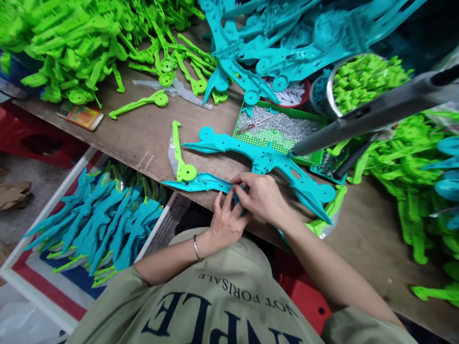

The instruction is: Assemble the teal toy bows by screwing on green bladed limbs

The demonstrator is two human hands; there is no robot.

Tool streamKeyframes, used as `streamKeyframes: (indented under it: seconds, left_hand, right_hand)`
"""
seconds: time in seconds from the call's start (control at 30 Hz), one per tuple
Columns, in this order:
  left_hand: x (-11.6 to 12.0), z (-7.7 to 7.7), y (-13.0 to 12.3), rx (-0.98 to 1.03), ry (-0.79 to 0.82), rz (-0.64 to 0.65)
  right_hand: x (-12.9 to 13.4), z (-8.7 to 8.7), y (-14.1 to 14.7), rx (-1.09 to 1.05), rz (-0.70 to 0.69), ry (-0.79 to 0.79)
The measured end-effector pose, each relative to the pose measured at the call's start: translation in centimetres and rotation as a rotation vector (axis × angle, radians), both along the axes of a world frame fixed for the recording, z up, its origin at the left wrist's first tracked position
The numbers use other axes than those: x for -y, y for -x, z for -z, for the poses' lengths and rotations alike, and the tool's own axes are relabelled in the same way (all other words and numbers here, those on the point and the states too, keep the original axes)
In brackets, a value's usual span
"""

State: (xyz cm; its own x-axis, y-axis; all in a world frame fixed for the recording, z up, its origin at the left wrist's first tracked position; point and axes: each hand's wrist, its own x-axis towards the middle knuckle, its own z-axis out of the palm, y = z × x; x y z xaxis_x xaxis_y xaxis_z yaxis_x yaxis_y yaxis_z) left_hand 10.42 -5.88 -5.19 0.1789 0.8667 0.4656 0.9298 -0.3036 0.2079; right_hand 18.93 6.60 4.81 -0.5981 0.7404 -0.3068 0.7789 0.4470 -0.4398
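Observation:
At the table's front edge, my left hand point(229, 222), with a bracelet on its wrist, is closed around the near part of a turquoise plastic shell point(211, 183). My right hand point(263, 197) bends over the same shell with its fingers pinched together; whatever small piece lies under the fingertips is hidden. A lime green arm with a round disc point(187, 172) rests on the shell's left end, beside a clear plastic blade point(172, 152). Just beyond my hands lies a second turquoise shell point(236, 145), long and curved, with another green piece point(333, 205) under its right end.
A green tray point(261, 137) holds many small screws and a red-handled screwdriver point(245, 128). A grey rod-shaped tool point(344, 126) slants in from the right. Green parts point(75, 48) and turquoise shells point(287, 38) are heaped behind. Assembled pieces point(103, 215) fill a frame at lower left.

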Motion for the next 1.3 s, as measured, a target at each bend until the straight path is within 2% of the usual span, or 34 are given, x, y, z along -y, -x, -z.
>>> streamKeyframes:
  seconds: [0.17,0.37,0.5,0.63,0.7,0.8,0.87,0.97,1.07,1.17,1.3]
  left_hand:
    - [0.0,1.0,0.0,0.024,-0.079,0.017]
    - [0.3,2.3,0.0,0.016,-0.047,-0.009]
    - [0.2,2.2,-0.1,0.002,-0.083,-0.024]
    - [0.0,1.5,-0.1,-0.042,-0.109,-0.048]
    - [0.0,0.9,-0.1,-0.028,-0.099,-0.024]
    - [-0.1,-0.3,0.2,-0.038,-0.021,0.010]
    - [-0.1,-1.2,0.5,-0.093,0.035,0.025]
    - [-0.3,-2.1,1.1,-0.154,0.088,0.059]
    - [-0.4,-2.4,1.5,-0.164,0.117,0.082]
    - [-0.6,-2.1,1.7,-0.158,0.105,0.097]
    - [-0.8,-1.8,1.7,-0.154,0.149,0.086]
  right_hand:
    - [1.4,-0.1,1.3,0.170,0.043,-0.005]
    - [2.1,0.8,2.0,0.175,0.108,-0.056]
    - [2.0,1.4,2.6,0.162,0.095,-0.086]
    - [1.9,1.6,2.4,0.116,0.035,-0.092]
    - [1.4,1.2,1.6,0.022,0.018,-0.117]
    - [-0.1,-0.2,-0.9,-0.129,0.042,-0.276]
    - [-1.2,-1.1,-3.2,-0.131,0.088,-0.393]
    - [-2.1,-1.6,-6.5,-0.062,0.132,-0.470]
    - [-1.9,-0.8,-8.5,0.013,0.155,-0.465]
    - [-1.8,0.8,-9.0,0.053,0.202,-0.428]
    - [-3.0,2.7,-9.2,-0.066,0.225,-0.404]
